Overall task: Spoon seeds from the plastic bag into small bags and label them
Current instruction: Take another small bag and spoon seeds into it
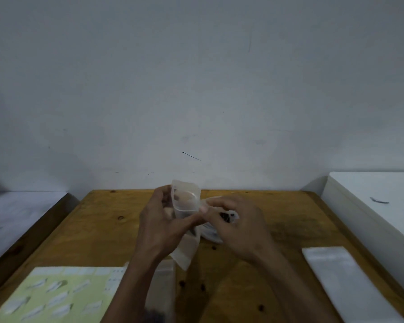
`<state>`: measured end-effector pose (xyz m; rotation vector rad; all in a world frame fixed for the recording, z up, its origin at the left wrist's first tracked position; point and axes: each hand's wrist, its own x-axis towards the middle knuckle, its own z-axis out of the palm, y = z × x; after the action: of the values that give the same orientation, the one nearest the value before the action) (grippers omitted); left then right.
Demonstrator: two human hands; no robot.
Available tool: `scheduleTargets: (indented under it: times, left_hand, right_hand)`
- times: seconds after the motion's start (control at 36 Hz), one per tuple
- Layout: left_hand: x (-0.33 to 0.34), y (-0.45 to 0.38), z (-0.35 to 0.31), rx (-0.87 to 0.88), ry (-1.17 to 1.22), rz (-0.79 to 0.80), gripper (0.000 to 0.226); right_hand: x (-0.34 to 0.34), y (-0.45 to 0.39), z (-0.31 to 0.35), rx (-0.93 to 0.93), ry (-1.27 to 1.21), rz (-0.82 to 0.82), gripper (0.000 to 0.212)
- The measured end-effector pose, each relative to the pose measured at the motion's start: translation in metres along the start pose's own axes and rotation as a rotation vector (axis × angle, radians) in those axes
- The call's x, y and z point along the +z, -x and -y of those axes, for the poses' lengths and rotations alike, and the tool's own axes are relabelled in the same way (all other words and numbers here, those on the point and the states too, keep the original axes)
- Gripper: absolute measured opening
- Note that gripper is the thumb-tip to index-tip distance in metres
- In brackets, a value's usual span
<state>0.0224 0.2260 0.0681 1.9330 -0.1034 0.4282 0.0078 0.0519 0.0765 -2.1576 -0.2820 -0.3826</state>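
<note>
Nearest me, a pale yellow label sheet [56, 297] lies at the surface's [107, 231] front left, with a flat clear bag [165, 285] just beside it under my left forearm. To the right, a stack of clear small bags [345, 276] waits near the edge. Above the middle of the surface, my left hand [160, 226] holds one small bag [186, 201] upright, its fingers [166, 192] curled round its side and the thumb pressed on its front. My right hand [239, 226] pinches the same bag at its near edge, fingers together, apparently working the mouth open. Behind my right hand lies the plastic bag of seeds [226, 217], dark seeds showing through. I see no spoon. To do this well, I judge I should spread the mouth wide and keep the bag upright, close over the seed bag.
</note>
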Motion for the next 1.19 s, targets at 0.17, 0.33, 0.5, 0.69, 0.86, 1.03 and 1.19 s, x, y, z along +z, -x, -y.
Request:
scheduleTargets:
  times: [0.17,0.33,0.5,0.69,0.86,1.03,1.19]
  left_hand:
    - [-0.017,0.002,0.008,-0.031,0.140,0.023,0.069]
    - [-0.035,0.007,0.011,-0.053,0.439,-0.070,0.008]
    - [-0.037,0.011,0.003,-0.054,0.550,-0.044,0.011]
    - [-0.036,0.014,-0.003,-0.070,0.592,0.122,0.012]
    - [-0.028,0.019,-0.010,-0.037,0.483,0.190,0.016]
    - [-0.020,0.024,-0.013,-0.012,0.450,0.126,0.019]
    - [-0.019,0.027,-0.014,-0.051,0.442,0.146,0.019]
  right_hand:
    - [0.009,-0.014,0.006,-0.160,0.071,-0.132,0.035]
    - [-0.001,-0.013,0.007,-0.193,0.013,-0.179,0.040]
    - [-0.003,-0.006,0.014,-0.118,-0.172,-0.114,0.030]
    - [-0.006,-0.001,0.023,0.059,-0.453,0.011,0.015]
    - [-0.003,0.001,0.021,0.085,-0.512,0.040,0.015]
    - [0.001,0.003,0.019,0.213,-0.641,0.003,0.030]
    - [-0.006,0.008,0.019,0.242,-0.709,0.049,0.042]
